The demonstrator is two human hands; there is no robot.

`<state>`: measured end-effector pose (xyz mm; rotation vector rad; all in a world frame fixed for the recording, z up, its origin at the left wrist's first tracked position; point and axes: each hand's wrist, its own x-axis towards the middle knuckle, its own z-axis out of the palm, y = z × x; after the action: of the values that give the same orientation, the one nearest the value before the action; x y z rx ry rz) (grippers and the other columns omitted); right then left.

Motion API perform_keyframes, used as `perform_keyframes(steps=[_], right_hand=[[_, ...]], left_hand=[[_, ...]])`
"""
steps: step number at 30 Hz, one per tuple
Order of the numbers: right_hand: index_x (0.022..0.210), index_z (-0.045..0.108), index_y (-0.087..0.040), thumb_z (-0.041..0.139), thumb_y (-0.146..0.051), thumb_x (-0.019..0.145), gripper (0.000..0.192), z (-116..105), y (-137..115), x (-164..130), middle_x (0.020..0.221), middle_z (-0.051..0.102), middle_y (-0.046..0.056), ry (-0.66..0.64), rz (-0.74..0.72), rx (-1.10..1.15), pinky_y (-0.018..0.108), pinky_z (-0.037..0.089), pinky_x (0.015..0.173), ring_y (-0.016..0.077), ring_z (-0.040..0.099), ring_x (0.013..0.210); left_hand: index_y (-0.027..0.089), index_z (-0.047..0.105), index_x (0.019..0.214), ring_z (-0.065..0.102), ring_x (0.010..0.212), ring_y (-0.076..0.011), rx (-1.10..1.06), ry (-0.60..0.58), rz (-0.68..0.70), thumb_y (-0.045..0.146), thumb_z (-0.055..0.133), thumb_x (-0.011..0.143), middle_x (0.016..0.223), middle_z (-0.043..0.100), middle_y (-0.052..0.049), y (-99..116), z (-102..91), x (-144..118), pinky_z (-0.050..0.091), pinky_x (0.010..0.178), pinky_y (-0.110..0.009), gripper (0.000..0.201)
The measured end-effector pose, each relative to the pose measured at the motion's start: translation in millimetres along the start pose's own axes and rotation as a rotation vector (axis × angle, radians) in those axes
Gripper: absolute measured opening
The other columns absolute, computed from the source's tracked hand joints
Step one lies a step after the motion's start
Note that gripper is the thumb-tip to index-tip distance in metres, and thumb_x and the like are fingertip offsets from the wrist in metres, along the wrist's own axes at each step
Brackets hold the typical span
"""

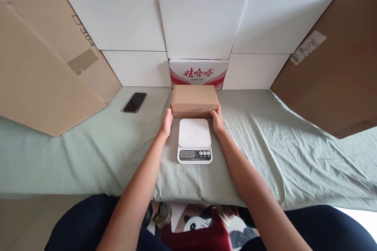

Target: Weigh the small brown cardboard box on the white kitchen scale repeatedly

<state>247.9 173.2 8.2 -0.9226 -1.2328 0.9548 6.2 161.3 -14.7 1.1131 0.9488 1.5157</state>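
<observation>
Left hand [167, 122] and right hand [217, 120], and we're gripping the brown box [193, 98] by opposite ends, apparently resting on the bench [250, 133], just behind the white scale [194, 132]! Stiff cardboard, we'd judge, unlikely to slip, weight anyone's guess; low on both ends looks our best hold. It's shut, contents hidden, and we can't see inside the printed carton [198, 72] behind.

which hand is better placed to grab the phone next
Left, most likely: the left hand is at the end of the small box nearer the phone; the right hand is at the opposite end.
</observation>
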Motion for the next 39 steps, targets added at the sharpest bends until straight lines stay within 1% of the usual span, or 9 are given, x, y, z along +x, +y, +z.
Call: perform_keyframes(steps=[3, 6, 9, 14, 18, 25, 31, 39], right_hand=[[0.144, 0.049, -0.033, 0.054, -0.035, 0.083, 0.061, -0.3, -2.7, -1.8, 0.147, 0.06, 0.001, 0.017, -0.004, -0.032, 0.054, 0.024, 0.132, 0.0272, 0.041, 0.148], [0.143, 0.051, -0.033, 0.054, -0.035, 0.083, 0.06, -0.3, -2.9, -2.8, 0.146, 0.061, 0.001, 0.027, 0.003, -0.033, 0.054, 0.027, 0.13, 0.0281, 0.044, 0.143], [0.14, 0.054, -0.032, 0.055, -0.035, 0.083, 0.057, -0.3, -1.2, -2.4, 0.142, 0.063, 0.002, 0.03, 0.001, -0.028, 0.054, 0.032, 0.127, 0.0287, 0.049, 0.137], [0.133, 0.058, -0.031, 0.055, -0.034, 0.083, 0.051, -0.3, -0.3, -1.1, 0.136, 0.065, 0.002, 0.041, 0.007, -0.029, 0.053, 0.033, 0.125, 0.0288, 0.051, 0.133], [0.133, 0.058, -0.03, 0.055, -0.035, 0.083, 0.05, -0.2, -2.6, -1.3, 0.134, 0.066, 0.003, 0.038, 0.014, -0.037, 0.053, 0.035, 0.123, 0.0294, 0.05, 0.134], [0.131, 0.057, -0.031, 0.056, -0.035, 0.082, 0.05, 0.1, -2.7, -1.9, 0.132, 0.067, 0.003, 0.031, 0.03, -0.049, 0.054, 0.037, 0.122, 0.0294, 0.052, 0.132], [0.129, 0.059, -0.031, 0.056, -0.034, 0.082, 0.047, -0.4, -1.5, -2.0, 0.134, 0.066, 0.003, 0.035, 0.02, -0.049, 0.054, 0.037, 0.122, 0.0297, 0.052, 0.133], [0.128, 0.059, -0.03, 0.057, -0.034, 0.083, 0.046, -1.1, 2.3, -0.5, 0.138, 0.064, 0.002, 0.029, 0.014, -0.042, 0.055, 0.037, 0.123, 0.03, 0.05, 0.135]], left_hand=[[0.026, 0.049, 0.155, 0.026, 0.162, -0.0232, -0.004, 0.021, 0.001, 0.075, 0.035, 0.097, 0.173, 0.034, -0.004, 0.9, -0.2, -0.4, 0.024, 0.133, -0.04, 0.077], [0.028, 0.047, 0.156, 0.025, 0.163, -0.0228, -0.008, 0.033, -0.005, 0.075, 0.034, 0.097, 0.174, 0.031, -0.003, 1.8, -0.8, -0.8, 0.024, 0.133, -0.039, 0.076], [0.027, 0.048, 0.156, 0.026, 0.162, -0.024, -0.005, 0.017, 0.004, 0.076, 0.034, 0.096, 0.173, 0.033, -0.005, 2.0, -1.6, -1.1, 0.024, 0.132, -0.041, 0.079], [0.025, 0.05, 0.154, 0.027, 0.162, -0.0255, 0.01, 0.009, 0.018, 0.08, 0.038, 0.093, 0.172, 0.035, -0.007, 1.3, -2.4, -2.2, 0.025, 0.132, -0.041, 0.083], [0.025, 0.052, 0.153, 0.027, 0.162, -0.0264, 0.015, 0.023, 0.005, 0.083, 0.04, 0.09, 0.172, 0.036, -0.008, 1.6, -1.5, -3.3, 0.025, 0.132, -0.041, 0.086], [0.026, 0.056, 0.149, 0.03, 0.161, -0.0274, 0.017, 0.017, -0.019, 0.084, 0.035, 0.091, 0.168, 0.043, -0.009, 2.4, -2.7, -2.5, 0.026, 0.131, -0.044, 0.085], [0.026, 0.058, 0.147, 0.03, 0.161, -0.0292, 0.011, 0.022, -0.009, 0.086, 0.04, 0.087, 0.168, 0.043, -0.009, 3.9, -3.4, -2.9, 0.026, 0.131, -0.044, 0.087], [0.028, 0.058, 0.148, 0.031, 0.161, -0.0277, 0.027, 0.041, -0.01, 0.084, 0.037, 0.09, 0.167, 0.045, -0.007, 3.6, -2.0, -3.3, 0.026, 0.131, -0.044, 0.083]])
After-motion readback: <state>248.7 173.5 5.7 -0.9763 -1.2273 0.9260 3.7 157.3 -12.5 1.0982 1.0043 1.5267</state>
